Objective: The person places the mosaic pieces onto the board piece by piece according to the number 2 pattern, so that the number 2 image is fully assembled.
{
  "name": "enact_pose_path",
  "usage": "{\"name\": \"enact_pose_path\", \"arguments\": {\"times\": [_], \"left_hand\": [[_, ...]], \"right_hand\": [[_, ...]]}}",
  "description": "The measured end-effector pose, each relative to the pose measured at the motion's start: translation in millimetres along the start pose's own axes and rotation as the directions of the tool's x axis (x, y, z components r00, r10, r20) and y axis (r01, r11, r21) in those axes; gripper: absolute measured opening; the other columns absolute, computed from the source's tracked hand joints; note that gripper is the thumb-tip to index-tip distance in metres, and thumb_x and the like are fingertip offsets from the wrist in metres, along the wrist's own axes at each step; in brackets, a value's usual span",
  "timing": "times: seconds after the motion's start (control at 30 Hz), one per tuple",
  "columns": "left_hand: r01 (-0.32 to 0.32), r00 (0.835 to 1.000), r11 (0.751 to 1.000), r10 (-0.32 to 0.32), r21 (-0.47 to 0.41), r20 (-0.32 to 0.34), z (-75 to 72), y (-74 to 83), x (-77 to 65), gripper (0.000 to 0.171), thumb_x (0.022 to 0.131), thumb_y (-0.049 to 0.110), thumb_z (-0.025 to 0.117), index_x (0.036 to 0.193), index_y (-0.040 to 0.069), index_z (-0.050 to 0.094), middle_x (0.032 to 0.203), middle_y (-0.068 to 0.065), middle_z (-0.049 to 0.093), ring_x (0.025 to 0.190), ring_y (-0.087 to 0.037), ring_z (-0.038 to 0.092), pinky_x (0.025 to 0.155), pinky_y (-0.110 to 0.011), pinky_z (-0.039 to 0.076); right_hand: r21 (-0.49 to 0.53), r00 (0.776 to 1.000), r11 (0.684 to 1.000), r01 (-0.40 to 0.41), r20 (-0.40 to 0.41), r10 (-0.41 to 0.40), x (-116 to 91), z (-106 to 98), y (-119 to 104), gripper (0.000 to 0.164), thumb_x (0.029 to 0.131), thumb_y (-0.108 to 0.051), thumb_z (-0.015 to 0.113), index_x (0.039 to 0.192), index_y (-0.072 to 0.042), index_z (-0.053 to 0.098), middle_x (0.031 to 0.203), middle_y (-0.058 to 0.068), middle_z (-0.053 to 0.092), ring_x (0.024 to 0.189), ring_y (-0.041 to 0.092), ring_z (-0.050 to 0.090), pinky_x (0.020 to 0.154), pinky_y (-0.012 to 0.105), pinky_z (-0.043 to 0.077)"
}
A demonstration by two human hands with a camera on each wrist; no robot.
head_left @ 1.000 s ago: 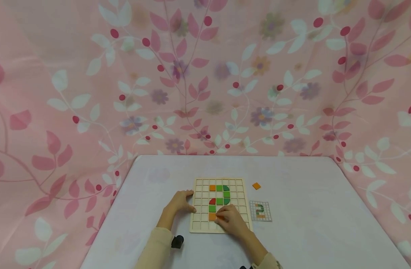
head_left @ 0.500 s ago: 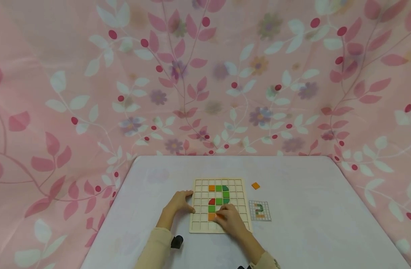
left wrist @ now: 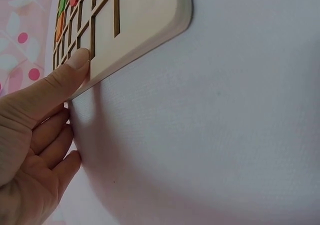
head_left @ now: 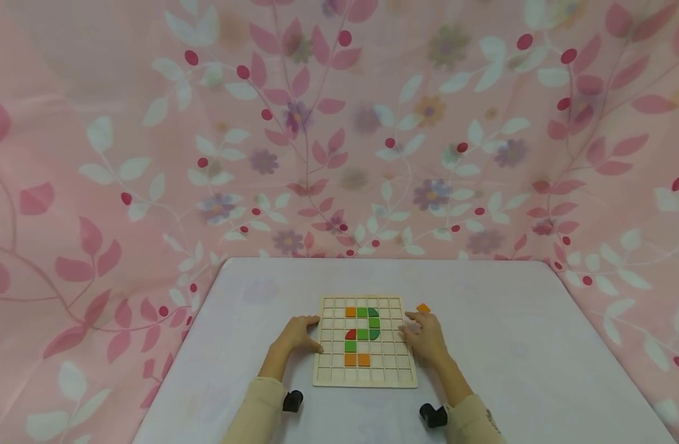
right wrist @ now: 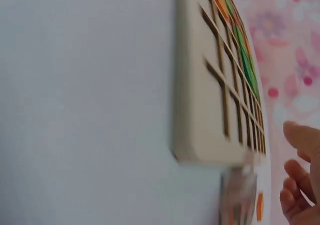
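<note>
In the head view, a wooden grid board [head_left: 395, 375] lies on the table with orange, green and red tiles set in its cells. At its left edge my left hand [head_left: 296, 333] has thumb and index finger spread along the side; in the left wrist view the thumb [left wrist: 60, 85] rests on the board's rim. My right hand [head_left: 426, 338] hovers by the right edge, fingers parted and holding nothing. Two orange square tiles [head_left: 364, 359] sit side by side in a lower row. Beyond the right fingertips lies a loose orange tile [head_left: 423, 308], partly covered by the hand.
A small see-through pattern card [right wrist: 239, 197] shows beside the board in the right wrist view; the right hand hides it from the head camera. The white table [head_left: 500, 296] ends at a pink flowered cloth [head_left: 339, 154].
My right hand has released the orange tile in a lower-row cell and moved right and away, past the board's right edge, over the card. My left hand stays put.
</note>
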State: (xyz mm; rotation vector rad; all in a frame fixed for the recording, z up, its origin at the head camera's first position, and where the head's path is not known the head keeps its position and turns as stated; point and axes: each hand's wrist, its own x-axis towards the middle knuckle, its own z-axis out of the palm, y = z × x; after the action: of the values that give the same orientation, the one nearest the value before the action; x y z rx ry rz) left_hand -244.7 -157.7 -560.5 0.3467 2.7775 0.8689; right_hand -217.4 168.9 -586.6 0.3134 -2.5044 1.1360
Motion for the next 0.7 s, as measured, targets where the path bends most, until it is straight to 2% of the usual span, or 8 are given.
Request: {"name": "enact_pose_path", "arguments": {"times": [0.1, 0.23, 0.3, 0.47, 0.57, 0.7], "left_hand": [[0.004, 1.0, 1.0, -0.004, -0.001, -0.006, 0.0, 0.6, -1.2, 0.08, 0.057, 0.018, 0.09, 0.127, -0.002, 0.057, 0.132, -0.022, 0.053, 0.126, -0.039, 0.045, 0.107, -0.047, 0.034], [0.02, 1.0, 1.0, -0.02, -0.006, -0.007, 0.5, 0.2, -1.3, 0.079, 0.058, 0.017, 0.09, 0.128, -0.001, 0.057, 0.133, -0.023, 0.052, 0.127, -0.039, 0.044, 0.106, -0.048, 0.034], [0.022, 1.0, 1.0, -0.022, -0.004, -0.005, 0.9, 0.1, -1.0, 0.079, 0.058, 0.017, 0.09, 0.128, -0.001, 0.057, 0.133, -0.022, 0.052, 0.127, -0.039, 0.044, 0.106, -0.048, 0.035], [0.02, 1.0, 1.0, -0.02, -0.016, -0.002, 2.0, 0.7, -1.0, 0.08, 0.058, 0.017, 0.09, 0.128, -0.001, 0.056, 0.133, -0.021, 0.052, 0.127, -0.039, 0.043, 0.107, -0.048, 0.034], [0.016, 1.0, 0.999, -0.016, -0.029, 0.001, 2.3, 1.2, -0.5, 0.08, 0.058, 0.017, 0.09, 0.128, -0.001, 0.056, 0.134, -0.021, 0.052, 0.127, -0.039, 0.043, 0.107, -0.048, 0.033], [0.026, 1.0, 0.999, -0.026, -0.033, -0.005, 2.1, 1.8, 0.0, 0.081, 0.057, 0.016, 0.09, 0.128, -0.001, 0.056, 0.134, -0.021, 0.052, 0.127, -0.039, 0.043, 0.107, -0.048, 0.033]], "right_hand": [[-0.092, 0.996, 0.992, -0.088, -0.018, 0.087, 8, -11, 17, 0.042, 0.077, -0.013, 0.075, 0.111, 0.009, 0.063, 0.107, 0.029, 0.059, 0.098, 0.046, 0.052, 0.081, 0.055, 0.048], [-0.186, 0.979, 0.964, -0.193, 0.027, 0.201, 17, -18, 34, 0.054, 0.079, -0.019, 0.073, 0.121, 0.01, 0.056, 0.113, 0.035, 0.051, 0.103, 0.052, 0.048, 0.085, 0.06, 0.044], [-0.199, 0.977, 0.96, -0.195, 0.048, 0.208, 21, -20, 39, 0.051, 0.079, -0.017, 0.072, 0.118, 0.012, 0.057, 0.11, 0.035, 0.054, 0.1, 0.05, 0.05, 0.086, 0.058, 0.044], [-0.16, 0.968, 0.961, -0.224, 0.083, 0.239, 27, -22, 44, 0.033, 0.082, -0.006, 0.063, 0.11, 0.011, 0.063, 0.102, 0.025, 0.063, 0.094, 0.037, 0.059, 0.082, 0.049, 0.05], [-0.172, 0.956, 0.95, -0.262, 0.087, 0.28, 29, -22, 46, 0.036, 0.08, -0.007, 0.06, 0.112, 0.01, 0.062, 0.105, 0.024, 0.062, 0.096, 0.035, 0.058, 0.084, 0.048, 0.05], [-0.205, 0.963, 0.951, -0.232, 0.085, 0.254, 34, -19, 46, 0.044, 0.079, -0.015, 0.065, 0.115, 0.009, 0.061, 0.108, 0.028, 0.057, 0.099, 0.041, 0.054, 0.086, 0.052, 0.047]]}}
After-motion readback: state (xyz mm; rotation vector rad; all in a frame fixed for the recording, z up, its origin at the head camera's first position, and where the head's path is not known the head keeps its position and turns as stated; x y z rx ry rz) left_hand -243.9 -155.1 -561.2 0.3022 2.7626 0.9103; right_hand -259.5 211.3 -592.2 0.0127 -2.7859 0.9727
